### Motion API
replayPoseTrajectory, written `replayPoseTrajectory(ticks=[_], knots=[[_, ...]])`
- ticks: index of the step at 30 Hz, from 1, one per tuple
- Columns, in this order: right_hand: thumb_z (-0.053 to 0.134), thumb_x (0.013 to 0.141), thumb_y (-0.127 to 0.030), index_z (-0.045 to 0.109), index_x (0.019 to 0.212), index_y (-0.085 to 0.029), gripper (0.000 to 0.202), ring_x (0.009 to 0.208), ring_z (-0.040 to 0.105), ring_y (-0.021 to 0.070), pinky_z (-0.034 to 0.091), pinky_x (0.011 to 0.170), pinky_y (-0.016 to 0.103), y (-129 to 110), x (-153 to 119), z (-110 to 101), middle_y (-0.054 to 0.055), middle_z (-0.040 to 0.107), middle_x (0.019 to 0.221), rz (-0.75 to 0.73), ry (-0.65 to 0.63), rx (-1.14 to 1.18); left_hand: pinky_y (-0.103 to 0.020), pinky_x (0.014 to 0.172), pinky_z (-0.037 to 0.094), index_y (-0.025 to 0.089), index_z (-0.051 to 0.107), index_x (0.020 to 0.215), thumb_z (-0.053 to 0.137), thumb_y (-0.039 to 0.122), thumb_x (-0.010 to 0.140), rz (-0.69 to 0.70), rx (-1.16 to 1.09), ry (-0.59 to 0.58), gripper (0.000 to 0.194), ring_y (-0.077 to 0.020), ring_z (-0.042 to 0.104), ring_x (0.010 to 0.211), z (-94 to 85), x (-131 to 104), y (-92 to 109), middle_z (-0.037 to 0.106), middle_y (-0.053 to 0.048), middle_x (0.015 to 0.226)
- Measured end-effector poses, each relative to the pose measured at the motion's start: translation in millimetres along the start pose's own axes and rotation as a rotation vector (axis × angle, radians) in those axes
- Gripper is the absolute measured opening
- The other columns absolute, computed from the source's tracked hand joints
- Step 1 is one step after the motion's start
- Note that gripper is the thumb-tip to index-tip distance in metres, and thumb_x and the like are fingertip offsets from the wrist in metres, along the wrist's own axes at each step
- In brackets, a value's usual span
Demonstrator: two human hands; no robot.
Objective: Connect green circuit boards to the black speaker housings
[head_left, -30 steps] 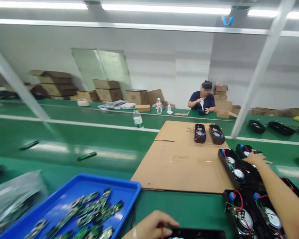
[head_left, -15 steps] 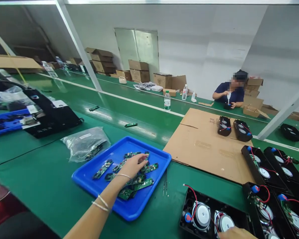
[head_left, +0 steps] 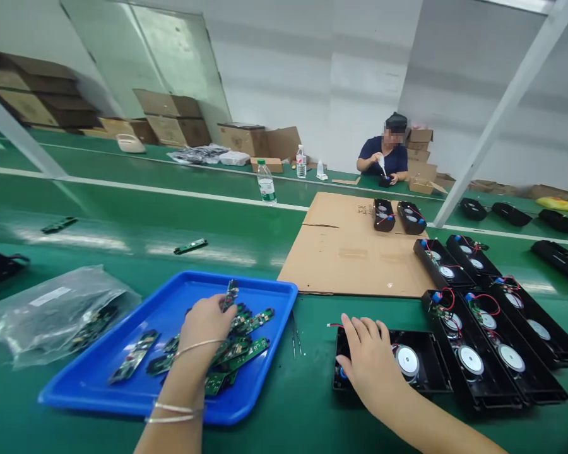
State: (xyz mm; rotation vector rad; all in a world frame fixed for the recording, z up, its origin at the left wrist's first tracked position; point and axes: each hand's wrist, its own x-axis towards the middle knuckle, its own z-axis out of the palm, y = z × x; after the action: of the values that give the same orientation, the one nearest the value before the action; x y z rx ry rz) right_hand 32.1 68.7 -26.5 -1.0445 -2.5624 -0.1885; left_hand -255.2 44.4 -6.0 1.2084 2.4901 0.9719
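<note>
My left hand (head_left: 208, 325) is over the blue tray (head_left: 108, 395), its fingers closed on a small green circuit board (head_left: 231, 292) that stands upright from the grip. Several more circuit boards (head_left: 248, 356) lie in a loose pile below and beside that hand. To the right, my right hand (head_left: 372, 359) rests over the left end of a black speaker box (head_left: 428, 362), fingers stretched out and slightly apart. One round silver speaker (head_left: 407, 361) shows inside the box; the hand hides the other end. A red wire with a white plug (head_left: 334, 325) sticks out past its fingertips.
Tweezers (head_left: 296, 334) lie right of the tray, a plastic bag (head_left: 57, 309) of boards left of it. Several speaker boxes (head_left: 471, 359) stand at the right, two more on a cardboard sheet (head_left: 360, 252). Across the bench sits a co-worker (head_left: 383, 154). A bottle (head_left: 266, 183) stands farther back.
My left hand has picked a circuit board up from the pile. My right hand has come further into view, moving over the speaker box's left end. The view has swung right.
</note>
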Motion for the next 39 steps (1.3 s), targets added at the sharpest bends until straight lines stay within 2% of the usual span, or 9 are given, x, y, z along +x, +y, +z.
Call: replayPoseTrajectory(ticks=[3, 7, 11, 14, 19, 25, 30, 35, 39], knots=[[0.046, 0.083, -0.012, 0.047, 0.123, -0.013, 0.041, 0.078, 0.059, 0.025, 0.044, 0.085, 0.054, 0, 19, 7, 0.009, 0.064, 0.081, 0.059, 0.018, 0.163, -0.045, 0.08, 0.046, 0.017, 0.06, 0.076, 0.053, 0.026, 0.07, 0.06, -0.199, 0.011, 0.013, -0.0303, 0.06, 0.084, 9.2, -30, 27, 0.061, -0.007, 0.076], [0.039, 0.083, -0.012, 0.054, 0.107, -0.017, 0.029, 0.064, 0.057, 0.0152, 0.052, 0.061, 0.03, 7, 32, -1, 0.004, 0.059, 0.078, 0.231, 0.054, 0.754, -0.035, 0.077, 0.051, 0.018, 0.059, 0.086, 0.046, 0.04, 0.076, 0.128, -0.532, -0.059, 0.027, -0.0243, 0.06, 0.093, 48.4, -65, 62, 0.063, -0.009, 0.096], [0.048, 0.082, -0.025, 0.062, 0.085, -0.017, 0.017, 0.06, 0.053, 0.011, 0.046, 0.052, 0.022, 8, 33, -12, 0.001, 0.054, 0.074, 0.334, 0.006, 1.119, -0.031, 0.057, 0.053, 0.015, 0.061, 0.092, 0.048, 0.044, 0.078, 0.13, -0.754, -0.276, 0.035, -0.0178, 0.061, 0.059, 72.8, -83, 76, 0.063, -0.003, 0.067], [0.05, 0.083, -0.03, 0.068, 0.078, -0.018, 0.022, 0.06, 0.05, 0.0106, 0.044, 0.053, 0.022, 6, 32, -14, 0.001, 0.053, 0.071, 0.338, -0.004, 1.111, -0.03, 0.059, 0.051, 0.015, 0.064, 0.1, 0.054, 0.039, 0.074, 0.126, -0.795, -0.36, 0.037, -0.0149, 0.057, 0.054, 75.2, -88, 74, 0.063, -0.001, 0.064], [0.05, 0.083, -0.028, 0.064, 0.098, -0.019, 0.022, 0.057, 0.053, 0.0107, 0.047, 0.053, 0.023, 10, 31, -12, 0.002, 0.059, 0.076, 0.37, 0.058, 1.158, -0.03, 0.059, 0.051, 0.015, 0.054, 0.115, 0.054, 0.036, 0.075, 0.091, -0.741, -0.4, 0.045, -0.0169, 0.06, 0.053, 73.0, -92, 69, 0.065, 0.0, 0.06], [0.049, 0.083, -0.021, 0.064, 0.075, -0.019, 0.017, 0.061, 0.053, 0.012, 0.044, 0.054, 0.023, 13, 32, -13, 0.002, 0.059, 0.069, 0.181, 0.05, 0.963, -0.026, 0.046, 0.047, 0.021, 0.06, 0.075, 0.064, 0.035, 0.066, 0.103, -0.668, -0.426, 0.017, -0.0146, 0.057, 0.047, 66.6, -93, 68, 0.066, 0.0, 0.062], [0.047, 0.08, -0.016, 0.06, 0.072, -0.019, 0.015, 0.055, 0.048, 0.0104, 0.041, 0.051, 0.021, 10, 33, -14, 0.0, 0.054, 0.066, 0.164, 0.029, 0.905, -0.025, 0.05, 0.053, 0.021, 0.064, 0.082, 0.069, 0.028, 0.061, 0.131, -0.783, -0.473, 0.023, -0.0191, 0.062, 0.068, 65.6, -95, 66, 0.067, -0.002, 0.079], [0.047, 0.08, -0.016, 0.057, 0.07, -0.019, 0.015, 0.056, 0.047, 0.0103, 0.041, 0.052, 0.021, 7, 33, -13, 0.0, 0.053, 0.065, 0.144, 0.013, 0.909, -0.024, 0.041, 0.047, 0.019, 0.065, 0.075, 0.072, 0.028, 0.058, 0.063, -0.878, -0.547, 0.02, -0.0126, 0.053, 0.044, 67.0, -93, 61, 0.062, 0.0, 0.063], [0.046, 0.082, -0.018, 0.054, 0.071, -0.019, 0.014, 0.056, 0.047, 0.0102, 0.041, 0.051, 0.021, 2, 31, -8, 0.0, 0.053, 0.066, 0.152, 0.078, 0.92, -0.027, 0.059, 0.051, 0.017, 0.07, 0.072, 0.069, 0.04, 0.062, 0.121, -0.871, -0.524, 0.025, -0.019, 0.058, 0.068, 65.6, -85, 59, 0.062, -0.004, 0.072]])
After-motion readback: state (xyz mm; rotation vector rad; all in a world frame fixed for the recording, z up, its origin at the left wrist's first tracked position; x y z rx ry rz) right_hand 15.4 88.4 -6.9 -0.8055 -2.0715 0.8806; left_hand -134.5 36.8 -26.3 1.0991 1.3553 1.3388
